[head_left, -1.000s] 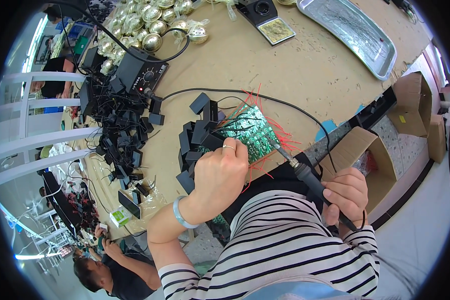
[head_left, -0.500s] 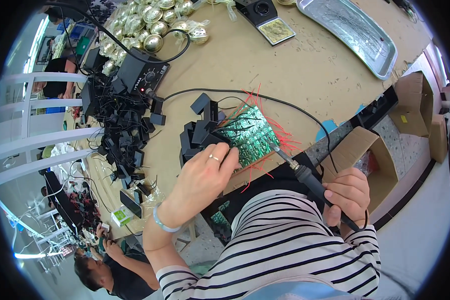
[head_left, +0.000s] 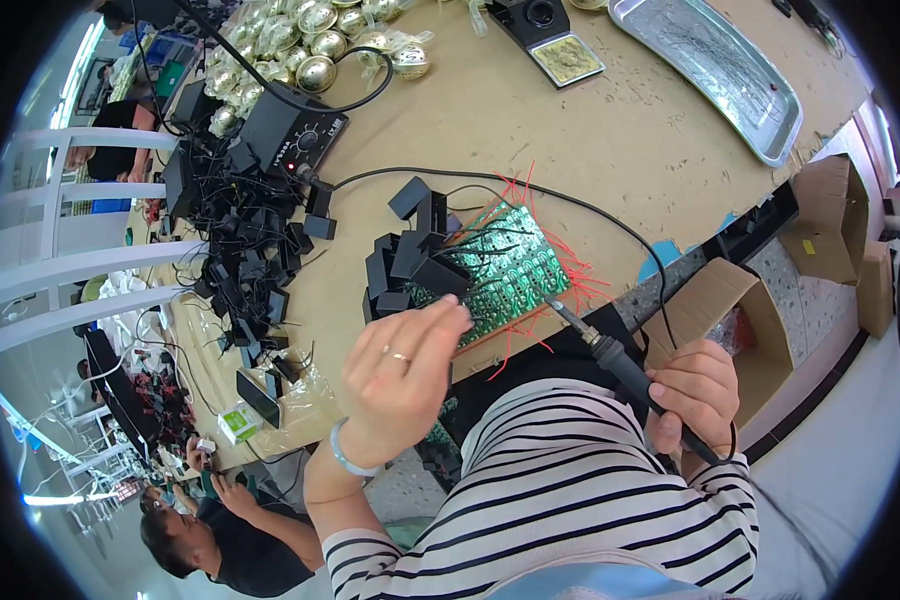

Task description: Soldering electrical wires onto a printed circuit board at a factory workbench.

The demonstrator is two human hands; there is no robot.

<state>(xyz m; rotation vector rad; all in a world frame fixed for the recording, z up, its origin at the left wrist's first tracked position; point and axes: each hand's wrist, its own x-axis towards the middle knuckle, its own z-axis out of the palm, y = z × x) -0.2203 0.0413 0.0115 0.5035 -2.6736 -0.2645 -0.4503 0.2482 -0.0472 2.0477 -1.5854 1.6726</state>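
A green circuit board [head_left: 515, 262] lies near the table's front edge, fringed with thin red wires. Black box-shaped parts [head_left: 418, 255] with black leads crowd its left side, some leads running across the board. My left hand [head_left: 402, 365], with a ring and a pale bracelet, is just off the board's lower left corner. Its thumb and fingers are pinched together; whatever is between them is hidden. In my right hand [head_left: 695, 400] is a soldering iron [head_left: 618, 362], gripped by its black handle. The iron's tip points up and left at the board's lower right edge.
A black soldering station [head_left: 295, 140] stands behind a heap of black parts [head_left: 245, 250] at left. Golden metal balls [head_left: 315, 72] are piled at the back. Farther right are a tip-cleaner stand [head_left: 568, 60] and a metal tray [head_left: 715, 75]. Open cardboard boxes [head_left: 760, 300] sit right; a co-worker [head_left: 235, 535] is lower left.
My left hand has drawn back from the board, down toward me, its fingers now pinched. The soldering iron stays at about the same place. The whole view has shifted slightly.
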